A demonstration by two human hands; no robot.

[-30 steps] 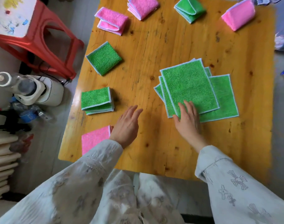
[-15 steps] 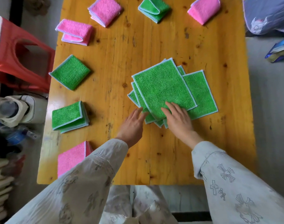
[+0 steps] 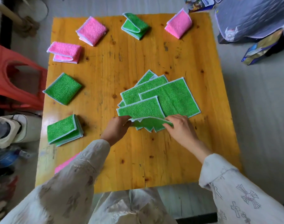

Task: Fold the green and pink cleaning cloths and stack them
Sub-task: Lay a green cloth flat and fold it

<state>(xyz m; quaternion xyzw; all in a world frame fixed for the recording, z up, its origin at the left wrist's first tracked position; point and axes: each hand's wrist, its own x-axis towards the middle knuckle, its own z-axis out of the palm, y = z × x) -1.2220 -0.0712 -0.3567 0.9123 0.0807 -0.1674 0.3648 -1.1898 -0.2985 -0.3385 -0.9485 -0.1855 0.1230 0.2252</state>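
A fanned pile of flat green cloths [image 3: 170, 97] lies mid-table. The top green cloth [image 3: 141, 109] is bent over, its near edge lifted. My left hand [image 3: 116, 128] pinches that edge at its left end and my right hand [image 3: 180, 126] pinches it at the right. Folded green cloths lie at the left [image 3: 63, 88], lower left [image 3: 63, 130] and far middle [image 3: 134, 25]. Folded pink cloths lie at the far left [image 3: 65, 51], far centre-left [image 3: 92, 30] and far right [image 3: 179, 24]. My left sleeve partly hides another pink cloth [image 3: 63, 165].
The wooden table [image 3: 122, 167] has bare wood near its front edge. A red plastic stool [image 3: 12, 81] stands at the left. Below it is a white appliance [image 3: 13, 128]. Bags [image 3: 257, 18] lie on the floor at the far right.
Both hands have taken hold of the top green cloth's near edge and raised it, folding it away from me. The pile has shifted and fanned out. The camera view moved back.
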